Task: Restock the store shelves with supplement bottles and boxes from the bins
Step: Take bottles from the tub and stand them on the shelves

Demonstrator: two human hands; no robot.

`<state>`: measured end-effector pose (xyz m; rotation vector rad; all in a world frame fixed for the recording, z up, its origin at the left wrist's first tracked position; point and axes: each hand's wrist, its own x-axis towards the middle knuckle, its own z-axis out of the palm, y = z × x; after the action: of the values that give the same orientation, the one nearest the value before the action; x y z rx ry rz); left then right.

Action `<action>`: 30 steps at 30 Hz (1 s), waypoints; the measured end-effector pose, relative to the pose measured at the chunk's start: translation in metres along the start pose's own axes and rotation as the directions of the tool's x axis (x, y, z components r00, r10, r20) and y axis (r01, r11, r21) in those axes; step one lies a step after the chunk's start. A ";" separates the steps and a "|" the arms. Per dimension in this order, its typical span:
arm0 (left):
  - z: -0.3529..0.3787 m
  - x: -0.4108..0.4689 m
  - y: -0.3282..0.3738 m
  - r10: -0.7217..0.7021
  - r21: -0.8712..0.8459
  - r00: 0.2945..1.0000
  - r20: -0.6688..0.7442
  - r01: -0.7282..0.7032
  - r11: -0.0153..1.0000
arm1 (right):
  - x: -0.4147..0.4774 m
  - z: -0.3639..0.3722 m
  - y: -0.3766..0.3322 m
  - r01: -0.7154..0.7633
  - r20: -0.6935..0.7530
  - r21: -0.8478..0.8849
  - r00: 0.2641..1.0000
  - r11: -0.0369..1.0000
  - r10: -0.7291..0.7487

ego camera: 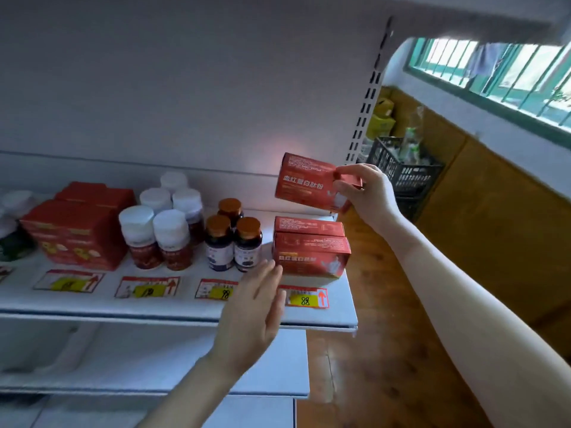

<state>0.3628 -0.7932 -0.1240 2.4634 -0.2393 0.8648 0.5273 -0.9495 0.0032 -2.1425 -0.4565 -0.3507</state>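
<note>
A red box is pinched at its right end by the right hand, thumb on the front face and fingers curled behind. It is held tilted in the air above the 2 like boxes already on the shelf. The left hand is held flat, fingers straight and together, with nothing in it. Its fingertips are just beside the lower left corner of the front box; whether they touch it cannot be told. A rear box is set directly behind the front one, at the shelf's right end above the 88 tag. To the left, 3 orange-capped bottles are stood close by, then white-capped bottles. The step is judged to be the placing of the held box on the pair. It is best levelled first, label turned forward, and lowered squarely so that no edge is left over the shelf's open right side. The front box can be steadied by the left hand, and the bottles should be avoided, since a nudge could topple them. A black bin is seen beyond the shelf's end.
</note>
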 end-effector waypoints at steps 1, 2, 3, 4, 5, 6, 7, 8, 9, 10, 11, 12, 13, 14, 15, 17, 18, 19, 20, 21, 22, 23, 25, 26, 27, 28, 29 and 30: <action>0.008 -0.010 -0.002 0.024 0.033 0.999 0.044 -0.025 0.999 | 0.002 0.002 0.003 -0.008 0.012 0.003 1.000 1.000 0.008; 0.014 -0.017 -0.005 0.022 0.075 0.995 0.095 -0.029 0.997 | 0.004 0.003 0.007 -0.014 0.023 0.001 1.000 1.000 0.014; 0.018 -0.022 -0.007 -0.018 0.126 0.988 0.154 -0.001 0.992 | 0.007 0.004 0.011 -0.017 0.034 -0.009 0.999 1.000 0.017; 0.022 -0.026 -0.011 -0.068 0.181 0.977 0.200 0.031 0.983 | 0.009 0.005 0.015 -0.018 0.049 -0.028 0.999 0.999 0.019; 0.025 -0.028 -0.013 -0.123 0.231 0.962 0.243 0.065 0.971 | 0.012 0.007 0.020 -0.019 0.065 -0.054 0.998 0.998 0.022; 0.029 -0.030 -0.016 -0.165 0.269 0.947 0.276 0.089 0.959 | 0.015 0.009 0.025 -0.019 0.084 -0.087 0.996 0.996 0.026; 0.031 -0.032 -0.016 -0.203 0.300 0.930 0.307 0.108 0.948 | 0.018 0.012 0.030 -0.018 0.105 -0.120 0.994 0.993 0.031; 0.034 -0.034 -0.018 -0.224 0.321 0.921 0.319 0.118 0.940 | 0.021 0.014 0.036 -0.017 0.126 -0.146 0.991 0.989 0.035; 0.037 -0.035 -0.019 -0.237 0.338 0.916 0.323 0.122 0.933 | 0.024 0.017 0.042 -0.020 0.150 -0.161 0.988 0.987 0.045; 0.039 -0.035 -0.020 -0.234 0.353 0.920 0.315 0.116 0.928 | 0.026 0.021 0.048 -0.024 0.178 -0.169 0.982 0.985 0.055; 0.040 -0.036 -0.021 -0.231 0.365 0.922 0.309 0.110 0.925 | 0.027 0.024 0.054 -0.025 0.210 -0.175 0.976 0.984 0.062; 0.042 -0.037 -0.023 -0.218 0.371 0.929 0.298 0.098 0.923 | 0.027 0.027 0.059 -0.026 0.245 -0.179 0.967 0.984 0.070; 0.043 -0.038 -0.024 -0.208 0.377 0.934 0.291 0.088 0.922 | 0.027 0.030 0.063 -0.037 0.275 -0.171 0.958 0.985 0.084; 0.045 -0.039 -0.025 -0.197 0.382 0.939 0.281 0.079 0.921 | 0.025 0.032 0.067 -0.053 0.300 -0.152 0.949 0.987 0.097; 0.045 -0.039 -0.026 -0.193 0.388 0.942 0.276 0.074 0.919 | 0.023 0.034 0.071 -0.060 0.318 -0.136 0.943 0.989 0.101; 0.046 -0.040 -0.026 -0.183 0.401 0.949 0.256 0.067 0.913 | 0.019 0.038 0.075 -0.051 0.345 -0.142 0.934 0.989 0.097; 0.047 -0.040 -0.026 -0.179 0.407 0.952 0.248 0.065 0.911 | 0.018 0.038 0.076 -0.057 0.355 -0.137 0.929 0.989 0.103; 0.047 -0.040 -0.025 -0.175 0.412 0.954 0.242 0.063 0.909 | 0.017 0.039 0.077 -0.075 0.363 -0.122 0.925 0.990 0.115; 0.048 -0.041 -0.026 -0.169 0.416 0.957 0.235 0.058 0.907 | 0.016 0.040 0.078 -0.095 0.368 -0.104 0.921 0.990 0.127; 0.048 -0.041 -0.026 -0.160 0.421 0.960 0.228 0.051 0.906 | 0.015 0.040 0.078 -0.119 0.374 -0.083 0.917 0.989 0.142; 0.049 -0.041 -0.026 -0.154 0.426 0.962 0.223 0.046 0.904 | 0.014 0.039 0.078 -0.139 0.384 -0.069 0.910 0.988 0.155; 0.049 -0.042 -0.026 -0.155 0.433 0.963 0.221 0.045 0.900 | 0.014 0.039 0.078 -0.156 0.395 -0.062 0.903 0.986 0.167; 0.049 -0.041 -0.025 -0.167 0.442 0.960 0.224 0.053 0.895 | 0.015 0.039 0.079 -0.187 0.407 -0.055 0.893 0.981 0.193; 0.048 -0.040 -0.024 -0.174 0.445 0.958 0.228 0.056 0.894 | 0.015 0.039 0.078 -0.207 0.403 -0.055 0.890 0.977 0.212; 0.047 -0.039 -0.024 -0.179 0.448 0.956 0.233 0.058 0.892 | 0.016 0.040 0.077 -0.230 0.394 -0.056 0.889 0.971 0.233; 0.047 -0.039 -0.023 -0.183 0.449 0.953 0.239 0.059 0.892 | 0.016 0.041 0.077 -0.251 0.383 -0.062 0.888 0.966 0.255; 0.046 -0.038 -0.022 -0.188 0.449 0.951 0.246 0.060 0.892 | 0.016 0.042 0.076 -0.264 0.374 -0.068 0.887 0.962 0.270; 0.046 -0.038 -0.021 -0.192 0.449 0.948 0.253 0.061 0.891 | 0.016 0.043 0.076 -0.268 0.364 -0.078 0.889 0.960 0.278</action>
<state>0.3646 -0.7989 -0.1867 2.9899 0.0256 0.5344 0.5784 -0.9520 -0.0686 -2.2661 -0.3527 0.2168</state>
